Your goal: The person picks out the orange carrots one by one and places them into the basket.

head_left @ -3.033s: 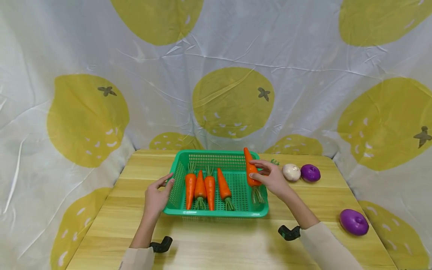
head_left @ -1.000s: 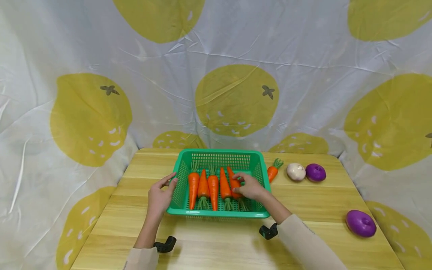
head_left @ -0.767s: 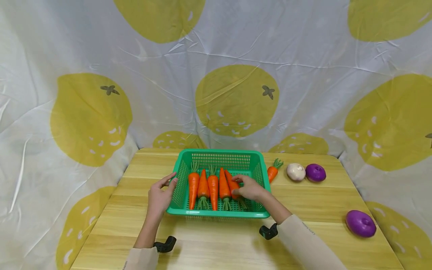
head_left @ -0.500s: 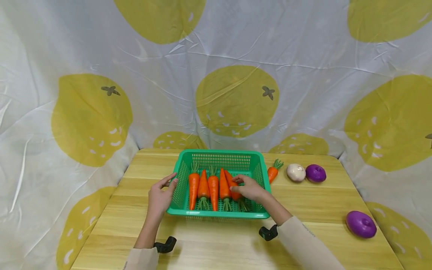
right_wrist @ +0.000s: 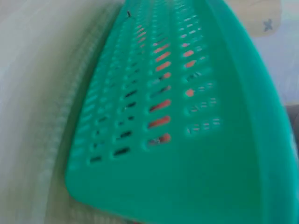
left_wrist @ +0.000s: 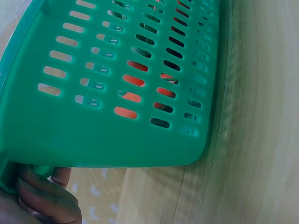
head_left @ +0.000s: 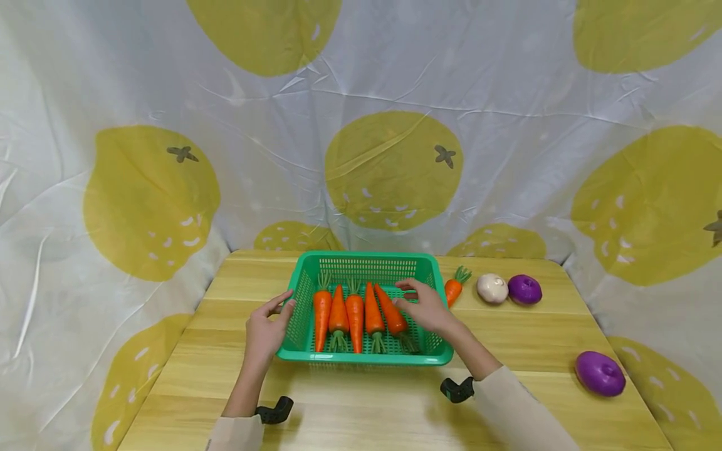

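Observation:
A green plastic basket (head_left: 361,357) with slotted walls sits on the table. Several carrots (head_left: 355,316) lie side by side in it, some with leafy tops away from me and others toward me. My left hand (head_left: 266,329) grips the basket's left rim; in the left wrist view its fingers (left_wrist: 51,200) curl round the edge. Over the basket's right part is my right hand (head_left: 427,307), fingers slightly bent and holding nothing. Just left of its fingertips lies the slanted rightmost carrot (head_left: 392,311). In the right wrist view the basket wall (right_wrist: 210,172) fills the frame and hides that hand.
Another carrot (head_left: 454,289) lies outside the basket at its right, partly hidden. Beyond it are a white onion-like vegetable (head_left: 492,289) and a purple one (head_left: 525,290). A second purple one (head_left: 600,374) lies near the table's right edge. A lemon-print cloth (head_left: 389,169) hangs behind.
My right hand has lowered a carrot into the basket, set it at the right of the row, let go and drawn slightly right. My left hand has stayed on the rim.

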### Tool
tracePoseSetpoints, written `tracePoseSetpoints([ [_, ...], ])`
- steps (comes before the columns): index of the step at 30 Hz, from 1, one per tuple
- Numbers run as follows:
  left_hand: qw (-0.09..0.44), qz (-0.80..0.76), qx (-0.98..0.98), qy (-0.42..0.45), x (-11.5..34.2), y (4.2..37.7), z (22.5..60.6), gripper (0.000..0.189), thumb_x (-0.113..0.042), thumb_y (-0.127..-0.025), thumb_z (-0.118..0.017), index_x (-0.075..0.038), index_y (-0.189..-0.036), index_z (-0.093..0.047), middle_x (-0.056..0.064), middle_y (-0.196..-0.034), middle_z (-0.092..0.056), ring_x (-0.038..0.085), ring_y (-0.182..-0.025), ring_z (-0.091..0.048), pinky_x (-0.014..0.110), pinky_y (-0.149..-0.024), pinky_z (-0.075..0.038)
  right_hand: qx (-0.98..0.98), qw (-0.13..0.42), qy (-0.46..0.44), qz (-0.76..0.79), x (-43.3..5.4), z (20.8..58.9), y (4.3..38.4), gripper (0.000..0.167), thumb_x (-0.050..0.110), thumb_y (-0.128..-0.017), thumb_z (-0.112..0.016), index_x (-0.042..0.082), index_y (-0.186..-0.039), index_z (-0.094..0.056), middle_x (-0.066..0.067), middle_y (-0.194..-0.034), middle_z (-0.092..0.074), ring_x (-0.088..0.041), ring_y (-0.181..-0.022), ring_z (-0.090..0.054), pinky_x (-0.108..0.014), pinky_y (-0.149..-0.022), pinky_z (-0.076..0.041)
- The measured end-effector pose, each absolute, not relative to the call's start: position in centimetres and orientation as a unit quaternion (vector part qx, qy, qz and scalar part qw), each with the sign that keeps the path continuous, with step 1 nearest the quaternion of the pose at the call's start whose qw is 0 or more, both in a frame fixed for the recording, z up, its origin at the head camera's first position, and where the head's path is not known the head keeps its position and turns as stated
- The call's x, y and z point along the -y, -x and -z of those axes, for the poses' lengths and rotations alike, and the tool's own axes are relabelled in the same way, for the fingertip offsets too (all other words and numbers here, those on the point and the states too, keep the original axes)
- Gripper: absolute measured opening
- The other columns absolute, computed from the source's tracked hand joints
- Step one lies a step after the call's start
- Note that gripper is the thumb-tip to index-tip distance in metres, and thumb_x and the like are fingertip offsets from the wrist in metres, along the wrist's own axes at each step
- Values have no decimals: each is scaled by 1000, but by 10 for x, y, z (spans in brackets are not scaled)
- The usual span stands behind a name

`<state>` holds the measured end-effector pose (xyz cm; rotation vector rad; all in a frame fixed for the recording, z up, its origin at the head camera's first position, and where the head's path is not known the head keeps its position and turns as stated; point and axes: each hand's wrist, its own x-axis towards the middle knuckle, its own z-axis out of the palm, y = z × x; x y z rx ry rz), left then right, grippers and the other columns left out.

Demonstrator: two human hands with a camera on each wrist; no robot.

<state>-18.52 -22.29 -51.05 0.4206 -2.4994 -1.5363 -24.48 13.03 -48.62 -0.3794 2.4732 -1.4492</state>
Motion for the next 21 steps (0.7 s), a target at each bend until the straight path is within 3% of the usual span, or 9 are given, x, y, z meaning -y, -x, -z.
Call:
tracePoseSetpoints([
  [12,88,516,840,-142,223,183,511,35,-41,-100,-68,-33,-134,-70,9,-103,-71,8,-41,-31,22,-40,-30,-833,31,145,533,-175,470,249,41,28,-104,-64,11,-141,-59,-18,-145,-59,-35,-130,-60,-55,-107,-49],
  [21,96,506,845,-141,223,187,513,34,-41,-100,-68,-33,-133,-71,9,-100,-72,8,-44,-32,22,-41,-29,-833,12,102,544,-209,465,253,45,25,-104,-63,4,-144,-55,-19,-146,-57,-36,-132,-59,-51,-103,-53],
])
